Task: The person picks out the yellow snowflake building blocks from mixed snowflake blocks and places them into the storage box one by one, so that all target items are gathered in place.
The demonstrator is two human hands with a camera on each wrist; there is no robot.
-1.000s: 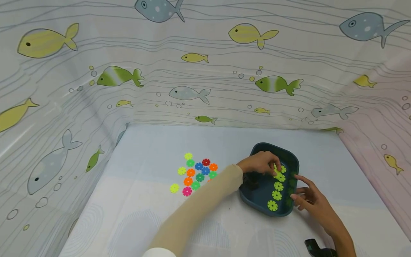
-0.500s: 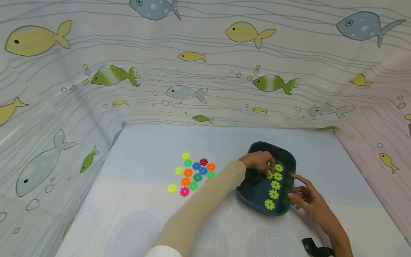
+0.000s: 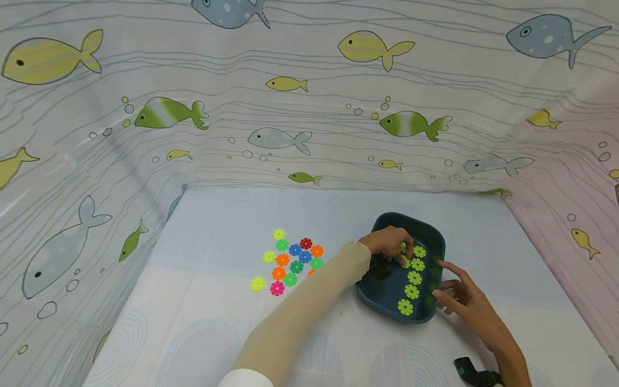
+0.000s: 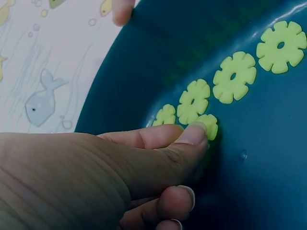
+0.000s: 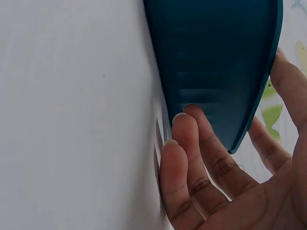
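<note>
My left hand (image 3: 390, 242) reaches into a dark blue tray (image 3: 382, 301). Thumb and forefinger pinch a yellow-green snowflake disc (image 4: 209, 126), partly covered by the thumb in the left wrist view. Beside it, several matching discs (image 3: 411, 291) lie flat in a row along the tray's right side. My right hand (image 3: 466, 301) touches that side of the tray from outside. Its thumb and forefinger are at the rim, and the other fingers (image 5: 185, 134) lie loosely bent by the outer wall.
Loose snowflake discs (image 3: 296, 266) in green, blue, orange, red, pink and yellow-green lie on the white table left of the tray. My left sleeve (image 3: 309, 306) crosses in front of them. A black curved object (image 3: 476, 374) shows by my right wrist. Fish-printed sheeting (image 3: 271, 113) surrounds the table.
My left hand has drawn slightly left from the row's far end with the disc between its fingers. The right hand keeps its place on the tray. The whole view has shifted a little.
</note>
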